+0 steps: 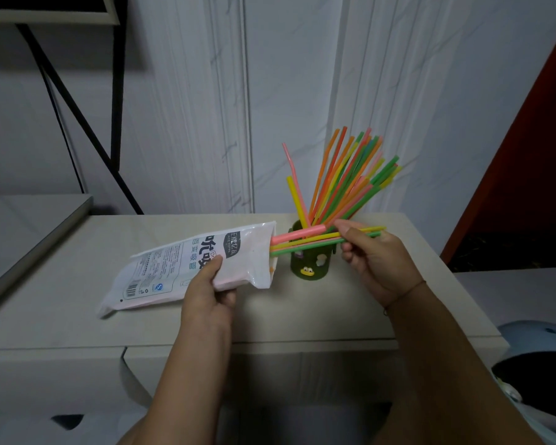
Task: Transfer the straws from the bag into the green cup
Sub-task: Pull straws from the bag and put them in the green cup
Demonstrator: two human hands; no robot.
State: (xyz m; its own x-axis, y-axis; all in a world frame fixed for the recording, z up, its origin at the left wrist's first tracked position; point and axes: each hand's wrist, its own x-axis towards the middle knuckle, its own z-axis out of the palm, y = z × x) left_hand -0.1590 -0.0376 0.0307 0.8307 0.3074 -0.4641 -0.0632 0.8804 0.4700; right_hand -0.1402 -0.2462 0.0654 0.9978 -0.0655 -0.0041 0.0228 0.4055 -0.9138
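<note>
L hand (210, 285) is gripping the bag (170, 268), R hand (374, 260) is pinching a few straws (297, 234) sticking half out across the green cup (308, 268) on the counter (334, 316), so best pulling straight, then tipping upright w/o nudging it.

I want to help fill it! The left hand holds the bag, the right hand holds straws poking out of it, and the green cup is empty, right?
No. The head view shows the green cup holds many standing straws, not empty. The left hand does hold the bag, and the right hand holds a few straws poking out of it.
</note>
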